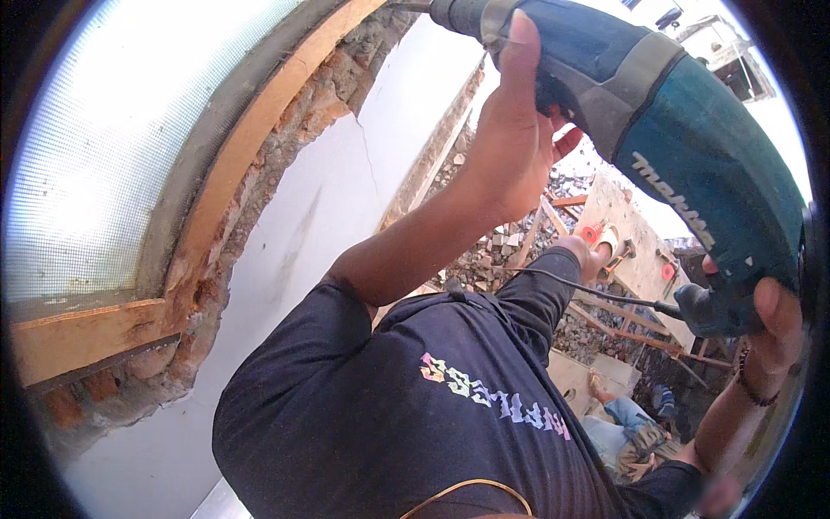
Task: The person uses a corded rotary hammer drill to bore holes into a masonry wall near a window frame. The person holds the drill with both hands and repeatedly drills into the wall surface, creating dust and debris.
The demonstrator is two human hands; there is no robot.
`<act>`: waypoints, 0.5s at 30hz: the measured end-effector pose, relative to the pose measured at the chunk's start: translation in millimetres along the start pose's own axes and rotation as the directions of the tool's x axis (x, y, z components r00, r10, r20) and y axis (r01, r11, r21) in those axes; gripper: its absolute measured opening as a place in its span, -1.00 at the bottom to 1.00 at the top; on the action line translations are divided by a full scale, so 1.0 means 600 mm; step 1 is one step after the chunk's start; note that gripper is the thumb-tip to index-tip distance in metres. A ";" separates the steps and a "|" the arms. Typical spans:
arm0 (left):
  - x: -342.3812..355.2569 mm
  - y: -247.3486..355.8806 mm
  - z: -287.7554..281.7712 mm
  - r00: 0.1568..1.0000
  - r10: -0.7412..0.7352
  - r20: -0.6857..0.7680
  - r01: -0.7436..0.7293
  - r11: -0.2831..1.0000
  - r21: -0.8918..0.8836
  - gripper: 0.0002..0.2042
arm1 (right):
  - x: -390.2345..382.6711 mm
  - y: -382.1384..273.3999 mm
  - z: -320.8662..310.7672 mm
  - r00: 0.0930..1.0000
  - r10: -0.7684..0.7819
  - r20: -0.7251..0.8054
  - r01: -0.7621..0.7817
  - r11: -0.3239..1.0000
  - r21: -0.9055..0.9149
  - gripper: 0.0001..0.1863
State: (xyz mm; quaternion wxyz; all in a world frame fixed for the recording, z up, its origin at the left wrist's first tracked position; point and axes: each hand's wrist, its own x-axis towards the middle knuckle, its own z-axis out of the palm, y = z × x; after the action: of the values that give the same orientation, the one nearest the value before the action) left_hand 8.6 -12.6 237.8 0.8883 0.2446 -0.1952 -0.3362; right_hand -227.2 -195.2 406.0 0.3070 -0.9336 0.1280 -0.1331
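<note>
A large teal and dark grey demolition hammer (692,130) slants across the upper right. My left hand (519,130) is closed around its front part, thumb lying up along the grey collar. At the rear handle, my right hand (775,324) grips the tool close to where the black cable (588,290) comes out. The bit (406,7) points left to the top edge of the picture, near the broken masonry (328,95) beside a wooden window frame (233,164). Its tip is hard to make out.
Meshed window glass (130,156) fills the left. White plastered wall (285,225) has a ragged edge and a crack. Below, wooden planks (622,225) hold my foot and some orange-and-black tools. Rubble (493,259) covers the ground. Another person (635,432) in jeans is lower down.
</note>
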 end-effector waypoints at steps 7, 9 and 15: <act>-0.015 0.002 -0.021 0.996 -0.079 -0.049 0.072 0.989 -0.127 0.15 | -0.007 -0.043 0.032 0.999 -0.040 0.019 0.041 0.998 -0.048 0.23; -0.019 -0.001 -0.029 0.998 -0.064 -0.022 0.060 0.987 -0.149 0.10 | -0.017 -0.053 0.045 0.999 -0.043 0.017 0.044 0.998 -0.050 0.23; -0.018 0.018 -0.036 0.997 0.042 0.068 -0.036 0.995 -0.092 -0.15 | 0.004 -0.084 0.087 0.999 -0.026 0.022 0.026 0.999 -0.040 0.21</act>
State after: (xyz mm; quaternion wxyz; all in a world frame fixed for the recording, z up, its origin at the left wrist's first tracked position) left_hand 17.8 8.3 224.6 0.8975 0.1885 -0.2153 -0.3356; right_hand -200.2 -128.5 396.4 0.2879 -0.9425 0.1151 -0.1245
